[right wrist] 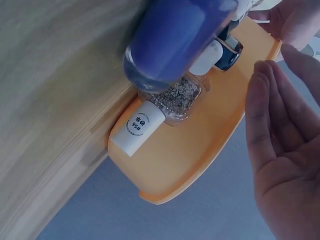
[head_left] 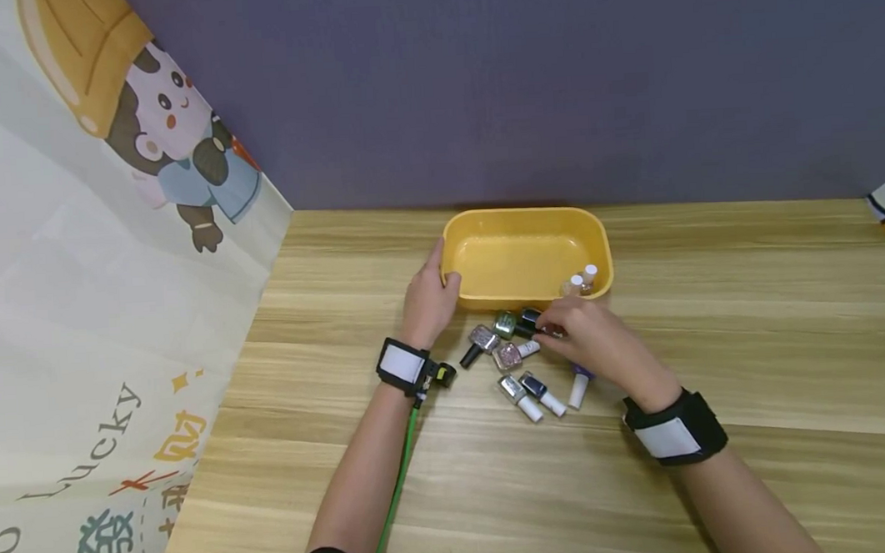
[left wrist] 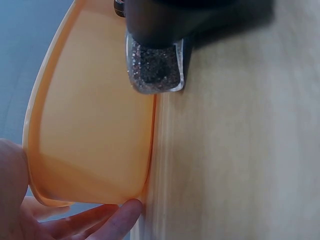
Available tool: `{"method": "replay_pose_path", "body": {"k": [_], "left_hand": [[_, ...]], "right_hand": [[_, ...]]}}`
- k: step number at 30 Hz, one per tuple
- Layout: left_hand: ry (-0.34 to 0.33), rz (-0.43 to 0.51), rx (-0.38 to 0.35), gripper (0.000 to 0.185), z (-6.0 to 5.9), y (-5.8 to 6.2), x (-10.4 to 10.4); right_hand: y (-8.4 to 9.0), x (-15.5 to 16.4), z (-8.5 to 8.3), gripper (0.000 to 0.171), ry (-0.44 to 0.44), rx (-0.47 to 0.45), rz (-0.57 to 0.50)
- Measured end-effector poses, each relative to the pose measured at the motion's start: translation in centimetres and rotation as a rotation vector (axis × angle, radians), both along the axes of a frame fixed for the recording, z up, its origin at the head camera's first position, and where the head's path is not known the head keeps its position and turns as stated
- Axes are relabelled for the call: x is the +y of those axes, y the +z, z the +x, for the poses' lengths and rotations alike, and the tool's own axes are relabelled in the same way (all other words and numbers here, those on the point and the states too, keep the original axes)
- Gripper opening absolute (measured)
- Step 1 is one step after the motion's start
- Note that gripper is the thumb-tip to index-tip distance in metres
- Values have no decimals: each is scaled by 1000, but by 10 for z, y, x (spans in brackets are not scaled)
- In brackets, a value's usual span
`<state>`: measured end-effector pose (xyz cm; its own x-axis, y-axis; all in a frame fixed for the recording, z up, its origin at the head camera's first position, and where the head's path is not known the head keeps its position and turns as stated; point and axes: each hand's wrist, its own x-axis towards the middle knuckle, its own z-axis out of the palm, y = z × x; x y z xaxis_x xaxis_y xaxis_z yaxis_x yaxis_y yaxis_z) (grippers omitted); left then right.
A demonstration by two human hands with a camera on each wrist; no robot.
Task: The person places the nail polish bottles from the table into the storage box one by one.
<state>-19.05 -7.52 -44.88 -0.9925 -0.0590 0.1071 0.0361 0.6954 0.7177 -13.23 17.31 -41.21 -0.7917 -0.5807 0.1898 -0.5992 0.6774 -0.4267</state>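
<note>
My left hand holds the left end of a yellow plastic basket, thumb and fingers spread about its corner. My right hand reaches over the basket's near right side, its fingertips at a dark reddish bottle that they partly hide. In the right wrist view the fingers are nearly straight, with a gap to the thumb. Two nail polish bottles with white caps stand inside the basket's right near corner. A purple nail polish bottle with a white cap lies below the right hand.
Several nail polish bottles lie before the basket: a green one, glittery pink ones, a silver one and a dark blue one. A green cable runs along the left forearm. A dark wall panel stands behind the wooden table.
</note>
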Motion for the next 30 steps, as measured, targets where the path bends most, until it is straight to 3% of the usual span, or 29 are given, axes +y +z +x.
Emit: {"method": "replay_pose_path", "body": {"k": [23, 30], "left_hand": [[-11, 7, -4, 64, 0, 1, 0], [-9, -18, -1, 65, 1, 1, -1]], "right_hand": [[-18, -6, 0, 17, 94, -86, 107], [-22, -6, 1, 13, 121, -48, 134]]}}
